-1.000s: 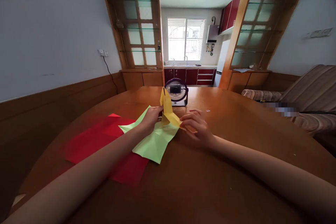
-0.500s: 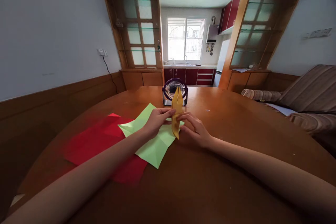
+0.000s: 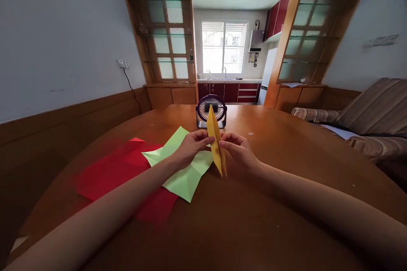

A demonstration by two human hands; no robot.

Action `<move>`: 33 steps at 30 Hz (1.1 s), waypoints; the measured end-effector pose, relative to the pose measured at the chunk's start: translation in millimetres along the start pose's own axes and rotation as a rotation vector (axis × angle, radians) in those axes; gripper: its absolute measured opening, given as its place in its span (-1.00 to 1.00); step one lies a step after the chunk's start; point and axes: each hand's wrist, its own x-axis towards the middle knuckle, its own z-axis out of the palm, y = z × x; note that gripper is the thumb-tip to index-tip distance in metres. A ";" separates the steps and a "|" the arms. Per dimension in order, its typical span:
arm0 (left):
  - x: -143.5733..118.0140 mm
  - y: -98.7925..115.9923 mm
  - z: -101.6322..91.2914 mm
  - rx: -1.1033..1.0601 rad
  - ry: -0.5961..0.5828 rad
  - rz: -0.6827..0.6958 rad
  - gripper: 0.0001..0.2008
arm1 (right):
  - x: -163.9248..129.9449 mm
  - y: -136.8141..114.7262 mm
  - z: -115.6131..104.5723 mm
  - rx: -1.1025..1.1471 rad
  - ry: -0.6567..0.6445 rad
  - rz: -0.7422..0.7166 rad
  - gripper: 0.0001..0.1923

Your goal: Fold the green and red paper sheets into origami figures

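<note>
A folded piece of yellow paper [image 3: 215,135], long and pointed, is held up above the table between both hands. Its single tip points away from me, and two tips split apart at the near end. My left hand [image 3: 193,146] pinches its left side with thumb and fingers. On the right side, my right hand [image 3: 238,147] grips it the same way, thumb on top. Beneath my left hand lies a creased light green sheet [image 3: 184,182]. Red paper [image 3: 111,173] lies partly under the green sheet and my left forearm.
A small round fan [image 3: 211,108] stands on the brown wooden table [image 3: 254,220], just beyond the yellow paper. A striped armchair [image 3: 375,114] is at the right. Behind the table, an opening leads to a kitchen with a window [image 3: 224,46].
The yellow paper has been turned about, so the split tips now point toward me instead of away. My right hand's fingers have closed into a pinch on its side.
</note>
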 end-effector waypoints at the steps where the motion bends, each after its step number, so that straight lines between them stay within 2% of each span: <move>1: 1.0 -0.2 -1.2 0.002 0.005 0.002 -0.72 | 1.1 0.0 -1.1 0.029 0.022 0.014 -0.83; 4: 2.3 2.3 -1.0 0.034 0.038 0.002 -0.73 | 4.9 1.0 -6.0 0.015 0.078 0.043 -0.87; 9: -0.8 7.9 5.9 0.059 0.170 0.015 -0.70 | 9.7 3.9 -13.2 -0.103 0.085 0.050 -0.82; 12: -2.6 7.7 9.0 0.015 0.208 -0.007 -0.67 | 8.7 3.3 -12.0 -0.139 0.097 -0.027 -0.73; 15: -2.7 6.9 10.3 -0.057 0.241 -0.015 -0.59 | 5.6 1.2 -8.4 -0.272 0.076 -0.092 -0.78; 20: -2.2 7.5 11.4 -0.089 0.215 -0.019 -0.62 | 3.1 -2.0 -7.4 -0.449 0.081 -0.072 -0.76; 25: -3.8 7.6 14.5 -0.060 0.169 0.000 -0.67 | 4.7 -1.5 -11.0 -0.447 0.124 -0.055 -0.79; 30: -6.7 9.3 17.4 -0.026 0.138 0.000 -0.75 | 3.6 0.1 -9.7 -0.512 0.126 -0.056 -0.80; 33: -6.2 8.9 17.5 -0.053 0.146 -0.008 -0.75 | 3.2 0.1 -8.9 -0.457 0.103 -0.070 -0.80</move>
